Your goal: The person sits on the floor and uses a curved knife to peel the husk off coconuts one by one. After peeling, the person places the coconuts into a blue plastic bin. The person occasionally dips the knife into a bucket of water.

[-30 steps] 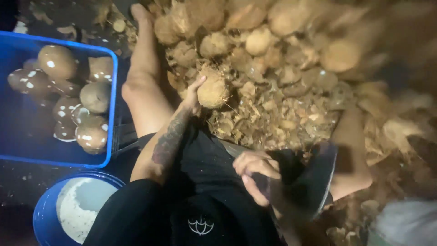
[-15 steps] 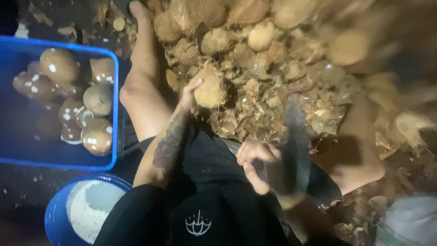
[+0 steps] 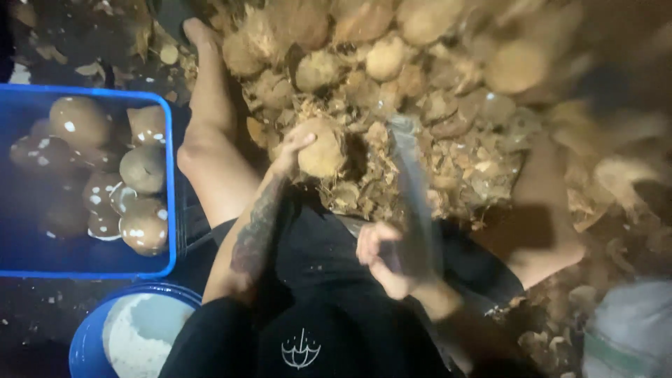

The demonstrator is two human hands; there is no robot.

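a blue crate [image 3: 168, 182] at far left held peeled coconuts [image 3: 143, 168] in water, brown and wet, with a round blue bucket [image 3: 87, 343] of pale liquid just below it. a seated person in black shorts [image 3: 329, 280] stretched bare legs toward a heap of husks [image 3: 448, 140] and unpeeled nuts that filled the top and right of the view. the tattooed left arm reached forward, and the left hand [image 3: 294, 143] curled its fingers over the near side of a husked coconut [image 3: 322, 150], which rested at the near edge of the heap between the person's legs. just right of that nut a long blade [image 3: 413, 189] stood blurred, tip toward the pile. the right hand [image 3: 385, 259] was closed around the blade's handle above the lap. at far right, a pale sack [image 3: 630, 329] lay blurred in the corner.
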